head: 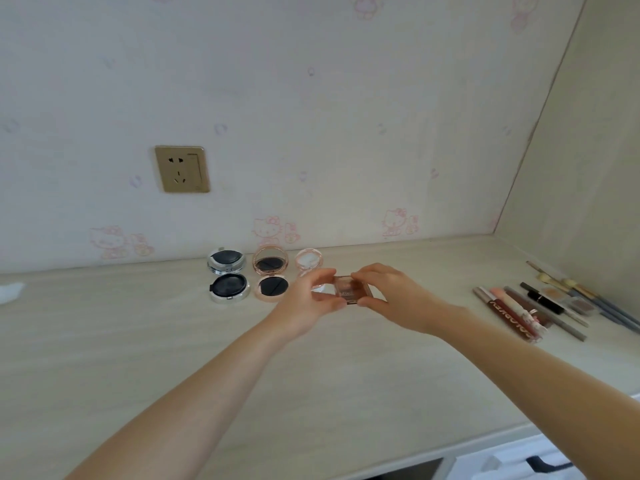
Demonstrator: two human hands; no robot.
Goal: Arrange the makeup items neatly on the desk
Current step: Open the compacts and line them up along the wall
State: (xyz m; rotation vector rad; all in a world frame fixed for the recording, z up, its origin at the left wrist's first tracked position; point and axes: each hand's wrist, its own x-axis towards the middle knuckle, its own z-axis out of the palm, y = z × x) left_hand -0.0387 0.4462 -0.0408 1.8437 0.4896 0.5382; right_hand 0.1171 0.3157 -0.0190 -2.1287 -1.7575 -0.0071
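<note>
Both hands, left (313,299) and right (388,296), pinch a small brown palette (351,289) by its edges just above the counter (173,341), probably to square it beside 3 open compacts (266,273)

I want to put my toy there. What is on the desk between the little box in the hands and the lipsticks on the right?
Nothing: the head view shows bare desk between the small palette and the lip glosses.

Makeup laid out along the pale desk (138,341)

By the wall, a silver compact (228,277) and a pink compact (270,273) lie open; a small brown palette (349,289) sits right of them, and tubes and brushes (540,303) lie side by side far right.
</note>
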